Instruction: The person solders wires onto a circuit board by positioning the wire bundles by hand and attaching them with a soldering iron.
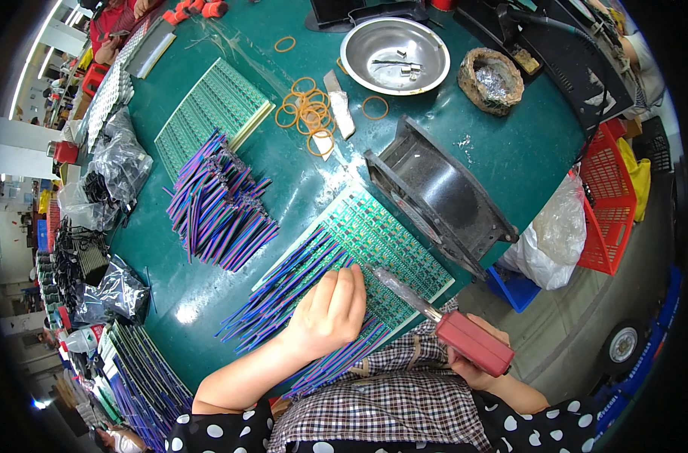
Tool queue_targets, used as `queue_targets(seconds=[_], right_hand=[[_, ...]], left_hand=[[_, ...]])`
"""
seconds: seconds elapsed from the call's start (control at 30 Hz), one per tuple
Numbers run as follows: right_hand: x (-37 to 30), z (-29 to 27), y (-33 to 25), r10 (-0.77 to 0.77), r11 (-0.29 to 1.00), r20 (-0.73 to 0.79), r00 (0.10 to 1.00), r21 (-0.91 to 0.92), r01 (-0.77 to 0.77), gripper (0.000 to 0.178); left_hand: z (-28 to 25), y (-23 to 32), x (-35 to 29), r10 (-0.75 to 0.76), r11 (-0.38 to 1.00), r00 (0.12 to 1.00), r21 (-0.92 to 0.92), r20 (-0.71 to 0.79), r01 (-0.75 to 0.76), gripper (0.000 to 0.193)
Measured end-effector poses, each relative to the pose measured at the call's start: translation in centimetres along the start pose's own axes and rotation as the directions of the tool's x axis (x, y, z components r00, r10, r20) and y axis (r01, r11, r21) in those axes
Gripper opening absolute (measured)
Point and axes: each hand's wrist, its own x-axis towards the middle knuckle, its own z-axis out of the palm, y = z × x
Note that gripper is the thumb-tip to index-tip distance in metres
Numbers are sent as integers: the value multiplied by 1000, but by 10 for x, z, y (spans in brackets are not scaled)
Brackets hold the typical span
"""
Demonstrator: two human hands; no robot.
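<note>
A green panel of small circuit boards (389,234) lies on the table in front of me, with rows of thin blue, purple and dark wires (283,283) laid across its left part. Over these wires my left hand (329,309) is closed in a pinch, its fingertips at a wire on the panel; the thumb is mostly hidden. My right hand (472,362) is wrapped around the red handle of a soldering iron (472,343). The iron's greyish shaft points up and left, its tip close to my left fingertips.
Beyond the panel stands a black fan (449,196). A wire bundle (219,204) lies left, against stacked green panels (215,113). Farther back are rubber bands (306,109), a metal bowl (395,57) and a rough round pot (490,81). Red crates (609,204) stand right; bagged parts (117,162) line the left.
</note>
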Motion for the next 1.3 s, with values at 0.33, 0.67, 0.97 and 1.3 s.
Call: queue_targets(seconds=[0.33,0.67,0.97,1.3], right_hand=[[2,1,-3,-17,999,-36,999,-39,15,69],[-23,10,-12,585,526,54,809,734,-430,79],[-23,14,-15,610,520,0,792,755,-400,87],[-19,15,-18,549,628,-31,836,675,-387,71]], left_hand=[[4,2,-3,-30,1000,1000,-8,4,30,31],[4,3,-3,13,999,1000,41,-22,-12,33],[-20,-14,-5,-347,903,937,-262,27,342,29],[-36,-123,-34,-872,488,481,-241,-94,839,20]])
